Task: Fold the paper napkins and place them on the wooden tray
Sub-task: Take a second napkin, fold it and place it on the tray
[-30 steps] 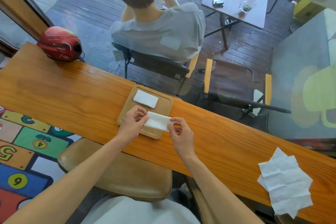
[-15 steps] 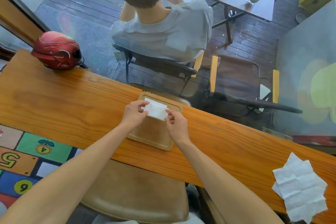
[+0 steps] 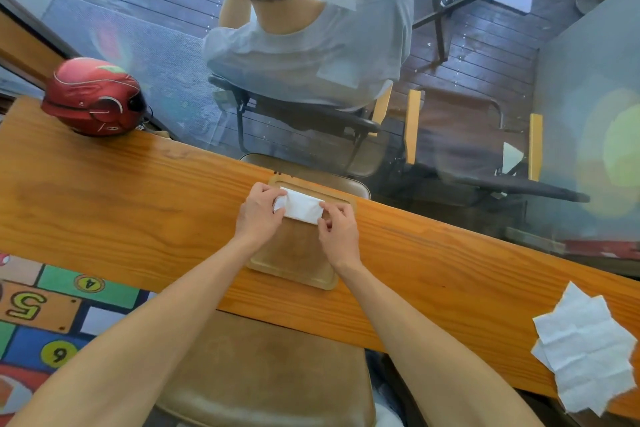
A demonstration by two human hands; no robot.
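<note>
The folded napkin (image 3: 300,207) is pinched at its ends by the left hand (image 3: 258,211) and right hand (image 3: 337,230) over the tray (image 3: 294,253); it should be laid flat, edges squared, before either grip is loosened.

The hands (image 3: 298,222) hide both ends of the folded napkin (image 3: 300,206).

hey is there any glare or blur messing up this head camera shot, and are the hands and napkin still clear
Head view: yellow-green glare blob on the glass at the right edge; wide-angle bending of the wooden counter; the scene behind the glass looks hazy. The left hand, right hand and folded napkin are sharp and evenly lit.
</note>
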